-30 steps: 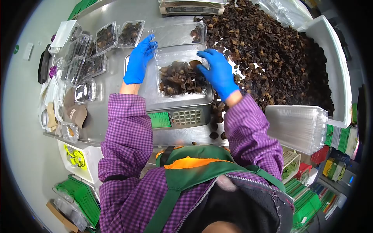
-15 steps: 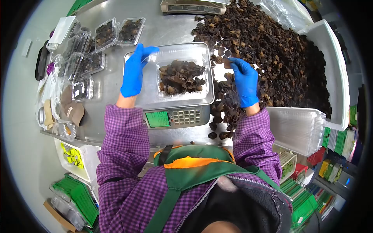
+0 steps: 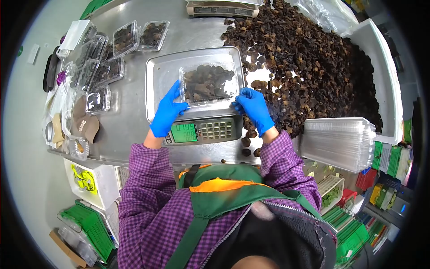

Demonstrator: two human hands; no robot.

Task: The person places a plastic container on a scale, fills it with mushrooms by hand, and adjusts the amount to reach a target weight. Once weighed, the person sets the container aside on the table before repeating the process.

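A clear plastic clamshell box [image 3: 208, 84] of dark wood ear mushrooms sits on the metal pan [image 3: 163, 67] of a digital scale, its lid now over the contents. At the box's lower left corner is my left hand [image 3: 168, 110] in a blue glove, the fingers along the side and the thumb along the front edge. My right hand [image 3: 254, 107], also gloved in blue, has its fingertips pinched at the lower right corner. A green display [image 3: 183, 132] shows lit digits below the pan.
Loose wood ear mushrooms [image 3: 309, 67] heap on the right, running into a white bin [image 3: 387, 67]. Stacked empty clear boxes [image 3: 336, 141] stand at the front right. Filled boxes [image 3: 125, 39] and a cap [image 3: 85, 123] lie left. A second scale [image 3: 222, 9] is at the back.
The lid has come down over the mushrooms. My left hand moved down to the box's near corner; my right hand left the loose mushrooms and moved left to the other corner.
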